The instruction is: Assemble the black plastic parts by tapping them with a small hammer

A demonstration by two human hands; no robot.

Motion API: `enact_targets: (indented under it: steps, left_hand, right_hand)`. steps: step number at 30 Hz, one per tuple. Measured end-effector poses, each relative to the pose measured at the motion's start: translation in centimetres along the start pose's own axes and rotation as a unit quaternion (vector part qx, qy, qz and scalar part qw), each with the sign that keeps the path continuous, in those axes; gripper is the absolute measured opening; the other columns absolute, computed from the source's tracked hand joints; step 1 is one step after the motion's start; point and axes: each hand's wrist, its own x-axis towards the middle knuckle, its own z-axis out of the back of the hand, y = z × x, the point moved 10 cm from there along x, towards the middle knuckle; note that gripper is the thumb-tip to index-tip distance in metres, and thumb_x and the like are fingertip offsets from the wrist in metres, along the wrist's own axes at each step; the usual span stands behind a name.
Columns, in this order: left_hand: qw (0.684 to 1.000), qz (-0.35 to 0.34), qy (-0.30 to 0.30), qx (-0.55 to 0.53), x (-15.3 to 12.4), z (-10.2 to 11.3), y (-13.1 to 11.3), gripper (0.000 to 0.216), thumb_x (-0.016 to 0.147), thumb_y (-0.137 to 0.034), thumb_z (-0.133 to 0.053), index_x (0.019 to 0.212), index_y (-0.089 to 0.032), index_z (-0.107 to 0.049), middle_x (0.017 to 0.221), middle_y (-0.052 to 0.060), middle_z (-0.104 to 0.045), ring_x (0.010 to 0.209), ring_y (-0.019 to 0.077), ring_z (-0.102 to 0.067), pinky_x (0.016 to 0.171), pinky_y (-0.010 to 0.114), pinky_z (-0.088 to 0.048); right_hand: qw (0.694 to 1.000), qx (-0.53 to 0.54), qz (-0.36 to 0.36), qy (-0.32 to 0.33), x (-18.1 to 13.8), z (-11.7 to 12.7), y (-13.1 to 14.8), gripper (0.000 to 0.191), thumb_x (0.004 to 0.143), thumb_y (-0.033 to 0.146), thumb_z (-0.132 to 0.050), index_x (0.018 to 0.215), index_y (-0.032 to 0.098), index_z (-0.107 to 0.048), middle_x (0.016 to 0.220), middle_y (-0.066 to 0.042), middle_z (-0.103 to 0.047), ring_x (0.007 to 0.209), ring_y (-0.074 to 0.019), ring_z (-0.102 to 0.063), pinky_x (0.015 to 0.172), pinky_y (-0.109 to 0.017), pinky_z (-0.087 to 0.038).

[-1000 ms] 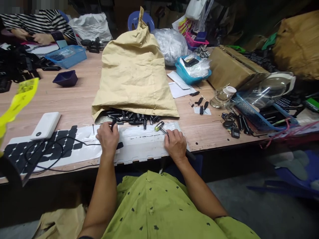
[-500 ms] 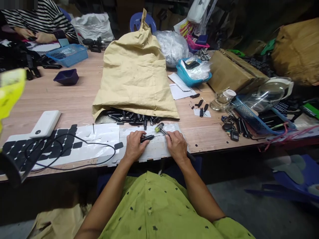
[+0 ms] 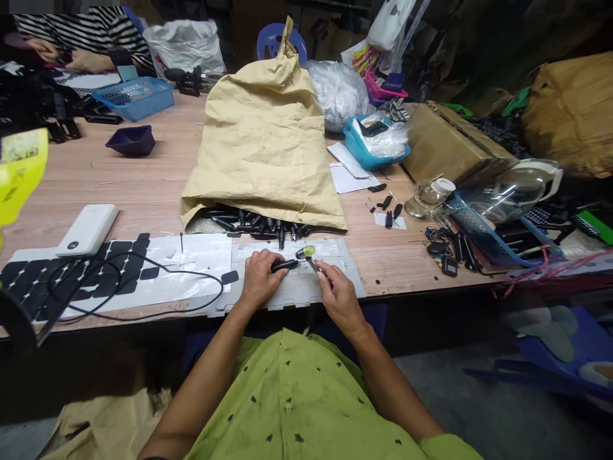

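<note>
My left hand [image 3: 260, 276] is closed on a slim black tube-like part [image 3: 286, 264], resting low over the grey-white work board [image 3: 301, 291]. A small hammer [image 3: 307, 252] with a yellow-green face is in my right hand [image 3: 338, 292], its fingers wrapped round the handle. The hammer head sits just right of and a little beyond the black part, apart from it. Several similar black parts [image 3: 258, 225] spill from the mouth of a large beige cloth sack [image 3: 268, 140] beyond my hands.
To the left lie a white power bank [image 3: 89, 229], a looped black cable [image 3: 167, 275] and a sheet with black stickers [image 3: 29, 281]. On the right are small black pieces [image 3: 389, 218], a glass jar [image 3: 428, 197] and a blue basket [image 3: 498, 239]. Another person's hands [image 3: 89, 61] work at far left.
My right hand has turned, and the hammer head has swung slightly, now nearer the black part. My left hand keeps its hold. The view has shifted a little.
</note>
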Motion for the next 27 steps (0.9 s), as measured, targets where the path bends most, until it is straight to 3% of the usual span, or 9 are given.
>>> enact_targets:
  steps: [13, 17, 21, 27]
  left_hand:
    - [0.999, 0.036, 0.014, -0.015, 0.3, 0.0, 0.1, 0.014, 0.080, -0.020, -0.071, 0.093, -0.025, -0.072, 0.095, 0.003, -0.069, 0.099, 0.0256, -0.057, 0.093, 0.042, -0.043]
    - [0.999, 0.036, 0.007, -0.013, 0.2, 0.0, 0.2, 0.014, 0.080, -0.020, -0.070, 0.092, -0.025, -0.072, 0.095, 0.003, -0.068, 0.099, 0.0257, -0.057, 0.092, 0.042, -0.043]
    - [1.000, 0.026, 0.009, -0.014, 0.2, -0.2, 0.1, 0.011, 0.081, -0.022, -0.068, 0.091, -0.025, -0.071, 0.095, 0.003, -0.068, 0.098, 0.0257, -0.058, 0.091, 0.042, -0.043]
    - [1.000, 0.015, 0.009, -0.019, 0.1, -0.1, 0.2, 0.013, 0.091, -0.029, -0.059, 0.095, -0.025, -0.070, 0.098, 0.004, -0.068, 0.100, 0.0252, -0.056, 0.092, 0.041, -0.042]
  right_hand:
    - [0.998, -0.028, 0.055, -0.006, -0.4, -0.8, 2.1, 0.033, 0.104, 0.028, -0.040, 0.125, 0.020, -0.065, 0.099, -0.009, -0.070, 0.094, -0.0185, -0.068, 0.085, -0.031, -0.057]
    - [0.997, -0.034, 0.066, 0.029, -0.6, -2.0, 2.5, 0.034, 0.103, 0.026, -0.040, 0.125, 0.021, -0.065, 0.097, -0.008, -0.070, 0.091, -0.0185, -0.068, 0.083, -0.030, -0.057]
    - [0.995, -0.060, 0.066, 0.051, -0.6, -2.6, 2.0, 0.034, 0.102, 0.026, -0.040, 0.124, 0.022, -0.066, 0.095, -0.007, -0.069, 0.088, -0.0186, -0.067, 0.081, -0.030, -0.056]
    - [0.977, -0.208, 0.033, -0.025, 1.5, -0.3, -0.9, 0.034, 0.102, 0.027, -0.040, 0.121, 0.023, -0.068, 0.097, -0.008, -0.067, 0.088, -0.0195, -0.063, 0.077, -0.029, -0.050]
